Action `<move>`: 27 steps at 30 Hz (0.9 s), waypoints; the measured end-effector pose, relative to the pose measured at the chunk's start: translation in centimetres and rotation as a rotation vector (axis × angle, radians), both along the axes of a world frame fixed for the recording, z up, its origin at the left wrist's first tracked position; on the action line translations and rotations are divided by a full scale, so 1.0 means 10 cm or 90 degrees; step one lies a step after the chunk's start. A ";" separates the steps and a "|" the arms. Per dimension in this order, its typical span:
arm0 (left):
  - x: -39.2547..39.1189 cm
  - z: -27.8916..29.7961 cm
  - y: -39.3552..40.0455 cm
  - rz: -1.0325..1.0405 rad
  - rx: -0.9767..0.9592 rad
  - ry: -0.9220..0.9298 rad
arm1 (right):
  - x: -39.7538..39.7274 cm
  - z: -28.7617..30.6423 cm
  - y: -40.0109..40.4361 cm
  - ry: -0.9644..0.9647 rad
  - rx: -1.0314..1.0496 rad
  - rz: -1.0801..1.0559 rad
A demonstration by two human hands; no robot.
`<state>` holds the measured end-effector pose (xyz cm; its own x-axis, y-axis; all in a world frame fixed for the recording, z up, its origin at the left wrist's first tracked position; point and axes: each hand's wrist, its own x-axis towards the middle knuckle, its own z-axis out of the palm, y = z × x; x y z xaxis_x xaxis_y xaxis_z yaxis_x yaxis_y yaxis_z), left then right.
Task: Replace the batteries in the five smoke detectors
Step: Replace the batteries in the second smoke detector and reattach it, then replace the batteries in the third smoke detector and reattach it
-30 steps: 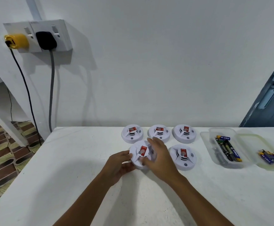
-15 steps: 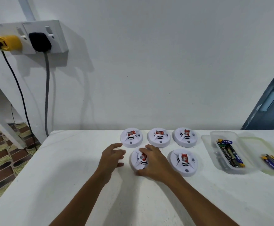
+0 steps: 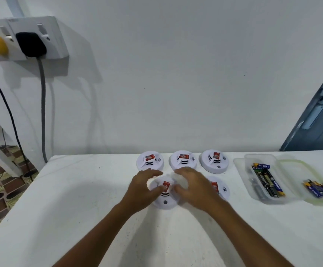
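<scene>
Our left hand and right hand both curl round the near-left smoke detector on the white table, thumb of the left over its red label, though the blur hides how firm either hold is. The other four detectors, from 12 to 3 o'clock of it, sit closed. We judge none is done yet, with batteries waiting in the clear tray at 3 o'clock.

White detector with red label between the hands; black, blue, yellow batteries well right of them.
</scene>
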<state>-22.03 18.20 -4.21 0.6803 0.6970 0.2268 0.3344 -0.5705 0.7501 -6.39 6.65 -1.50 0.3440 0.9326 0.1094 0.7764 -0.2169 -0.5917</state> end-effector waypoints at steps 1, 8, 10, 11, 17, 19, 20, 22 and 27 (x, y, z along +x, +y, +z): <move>0.02 0.01 0.00 -0.042 0.041 0.037 | 0.10 0.04 -0.03 -0.041 -0.031 -0.009; 0.22 0.06 -0.06 -0.198 0.174 0.247 | 0.45 0.01 -0.22 -0.222 -0.309 0.014; 0.26 0.06 -0.08 -0.197 0.178 0.293 | 0.46 -0.01 -0.24 -0.232 -0.333 0.021; 0.26 0.05 -0.08 -0.195 0.177 0.303 | 0.46 -0.02 -0.24 -0.231 -0.339 0.024; 0.28 0.00 -0.08 -0.199 0.196 0.302 | 0.48 -0.01 -0.25 -0.221 -0.347 0.038; 0.28 0.01 -0.09 -0.198 0.194 0.297 | 0.49 0.00 -0.26 -0.219 -0.344 0.040; 0.28 0.02 -0.08 -0.193 0.183 0.291 | 0.49 -0.01 -0.26 -0.215 -0.339 0.041; 0.27 0.08 -0.05 -0.167 0.155 0.246 | 0.48 0.02 -0.26 -0.203 -0.302 0.040; 0.28 0.22 0.31 -0.036 0.162 0.128 | 0.38 0.15 -0.14 -0.118 -0.135 0.042</move>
